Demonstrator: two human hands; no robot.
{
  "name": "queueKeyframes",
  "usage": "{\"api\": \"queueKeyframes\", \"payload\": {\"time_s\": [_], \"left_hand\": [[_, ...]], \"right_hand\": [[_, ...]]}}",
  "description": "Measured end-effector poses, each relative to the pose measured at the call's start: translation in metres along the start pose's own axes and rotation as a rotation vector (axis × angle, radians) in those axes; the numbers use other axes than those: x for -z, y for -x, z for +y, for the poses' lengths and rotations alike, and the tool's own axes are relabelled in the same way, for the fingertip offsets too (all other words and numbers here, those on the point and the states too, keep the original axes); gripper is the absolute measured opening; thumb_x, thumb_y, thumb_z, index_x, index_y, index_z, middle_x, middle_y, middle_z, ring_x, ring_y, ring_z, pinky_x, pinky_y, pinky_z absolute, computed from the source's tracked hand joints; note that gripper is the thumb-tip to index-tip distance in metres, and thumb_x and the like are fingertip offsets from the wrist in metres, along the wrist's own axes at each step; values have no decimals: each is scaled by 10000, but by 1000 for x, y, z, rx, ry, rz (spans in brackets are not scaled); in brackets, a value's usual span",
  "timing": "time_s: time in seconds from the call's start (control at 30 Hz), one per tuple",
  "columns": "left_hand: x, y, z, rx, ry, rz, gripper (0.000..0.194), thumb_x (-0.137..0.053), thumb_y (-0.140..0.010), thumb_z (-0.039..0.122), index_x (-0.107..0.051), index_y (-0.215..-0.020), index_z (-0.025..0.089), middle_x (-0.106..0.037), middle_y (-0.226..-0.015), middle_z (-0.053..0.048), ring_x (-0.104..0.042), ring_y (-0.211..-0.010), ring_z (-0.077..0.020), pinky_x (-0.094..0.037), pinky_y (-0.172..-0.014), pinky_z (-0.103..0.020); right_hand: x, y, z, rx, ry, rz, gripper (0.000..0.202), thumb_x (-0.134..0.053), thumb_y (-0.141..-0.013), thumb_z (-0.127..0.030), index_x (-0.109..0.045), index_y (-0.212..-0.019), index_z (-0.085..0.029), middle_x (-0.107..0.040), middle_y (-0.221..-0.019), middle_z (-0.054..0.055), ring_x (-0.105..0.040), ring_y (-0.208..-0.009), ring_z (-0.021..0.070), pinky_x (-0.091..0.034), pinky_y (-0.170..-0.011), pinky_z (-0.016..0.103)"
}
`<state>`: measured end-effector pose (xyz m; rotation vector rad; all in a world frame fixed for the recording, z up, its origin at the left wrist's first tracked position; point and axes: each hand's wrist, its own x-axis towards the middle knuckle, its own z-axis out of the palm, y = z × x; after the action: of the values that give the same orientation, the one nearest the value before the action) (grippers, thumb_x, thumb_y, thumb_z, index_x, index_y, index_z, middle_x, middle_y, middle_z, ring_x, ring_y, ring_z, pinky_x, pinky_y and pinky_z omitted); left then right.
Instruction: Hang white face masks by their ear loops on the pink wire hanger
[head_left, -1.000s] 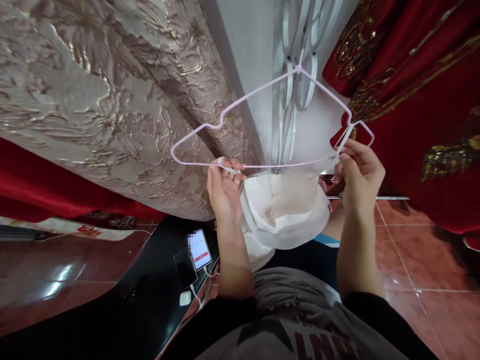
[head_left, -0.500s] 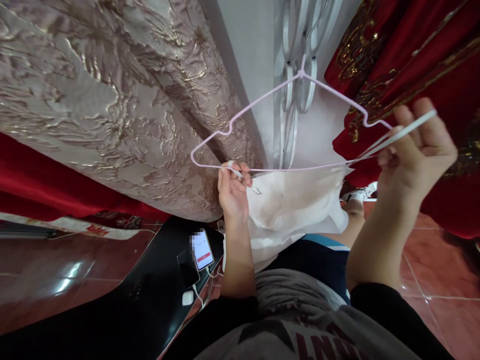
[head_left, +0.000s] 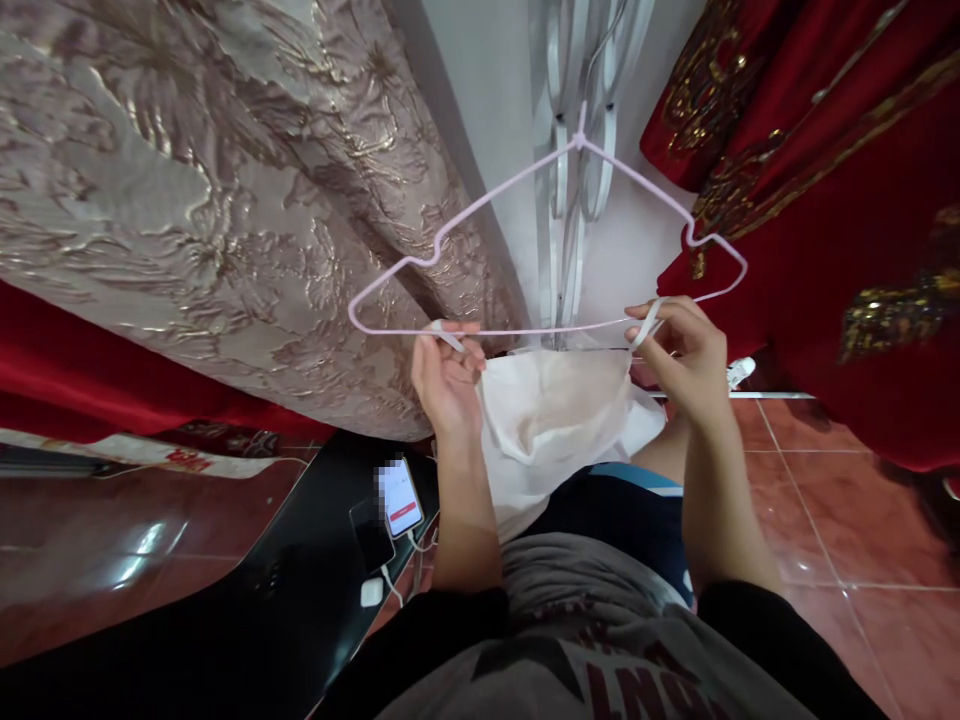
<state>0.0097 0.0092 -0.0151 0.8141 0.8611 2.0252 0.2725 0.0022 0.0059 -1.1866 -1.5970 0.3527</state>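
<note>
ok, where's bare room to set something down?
Black bench, left of the phones; floor tiles between right forearm and red curtain. Crowded: bench end with phones and white block; around the hanger, where left hand and right hand hold white straps.

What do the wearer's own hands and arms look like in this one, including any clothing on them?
The left hand and right hand are bare, without gloves, and no watch shows on either wrist. The forearms are uncovered up to black sleeves, which belong to a grey shirt with a dark star and dark red lettering.
</note>
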Motion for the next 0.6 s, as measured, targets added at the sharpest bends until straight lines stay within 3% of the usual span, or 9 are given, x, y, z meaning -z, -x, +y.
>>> {"api": "queueKeyframes", "payload": {"time_s": [0.07, 0.17, 0.27, 0.33, 0.4, 0.47, 0.53, 0.57, 0.6], "left_hand": [[12, -6, 5, -106, -78, 104, 185, -765, -917, 340, -789, -1067, 235, -840, -1128, -68, -751, -842, -155, -526, -610, -231], [37, -20, 19, -280, -213, 274, 312, -684, -839, 107, -825, -1094, 219, -836, -1298, -64, -797, -1188, -244, -517, -635, -247], [54, -38, 36, -316, -312, 334, 391, -518, -1014, 39, -830, -1176, 212, -796, -1439, -66, -599, -1557, -367, -524, -696, -341], [54, -49, 46, -318, -293, 254, 420, -472, -1104, 52, -818, -1250, 240, -763, -1521, -45, -460, -1663, -376, -570, -782, -412], [44, -59, 55, -337, -265, 95, 304, -594, -1115, 111, -827, -1249, 253, -791, -1480, -25, -496, -1647, -362, -625, -917, -467], [30, -67, 63, -314, -300, -101, 194, -771, -1039, 135, -854, -1175, 245, -865, -1275, -6, -691, -1467, -317, -652, -1008, -464], [16, -74, 74, -275, -380, -271, 96, -849, -993, 140, -871, -1043, 218, -863, -978, 19, -820, -1096, -222, -662, -924, -369], [10, -77, 80, -268, -426, -345, 77, -843, -1006, 152, -863, -948, 200, -820, -846, 29, -794, -905, -173, -639, -838, -315], [6, -81, 86, -265, -475, -419, 180, -817, -1032, 168, -840, -855, 184, -773, -757, 35, -733, -774, -140, -603, -767, -278]], "right_hand": [[-2, 0, 3, -2, -43, -1, 204, -798, -958, -450, -845, -1058, -277, -756, -1026, 22, -518, -640, 106, -464, -597, 310], [-2, 4, 2, 5, -67, 16, 190, -809, -956, -431, -841, -1075, -286, -749, -1058, 30, -555, -697, 127, -458, -614, 318], [0, 7, -1, 11, -40, 28, 189, -811, -949, -414, -834, -1087, -288, -750, -1092, 35, -568, -727, 137, -460, -623, 323], [2, 7, -2, 12, -26, 23, 187, -811, -943, -409, -826, -1086, -290, -747, -1105, 31, -557, -711, 129, -460, -613, 321], [3, 6, -1, 22, -19, 21, 183, -802, -946, -402, -816, -1088, -289, -739, -1106, 31, -554, -707, 127, -468, -609, 318], [1, 7, 2, 35, -11, 32, 200, -800, -944, -409, -799, -1100, -284, -725, -1120, 37, -553, -713, 127, -477, -602, 311], [-3, 9, 7, 44, 6, 53, 258, -821, -921, -429, -767, -1123, -277, -705, -1165, 45, -536, -698, 115, -476, -581, 300], [-6, 10, 9, 49, 17, 63, 302, -839, -900, -439, -749, -1138, -276, -694, -1192, 49, -524, -687, 108, -472, -566, 295], [-8, 12, 11, 55, 25, 68, 346, -857, -880, -444, -731, -1155, -276, -684, -1219, 53, -514, -680, 102, -469, -552, 290]]}}
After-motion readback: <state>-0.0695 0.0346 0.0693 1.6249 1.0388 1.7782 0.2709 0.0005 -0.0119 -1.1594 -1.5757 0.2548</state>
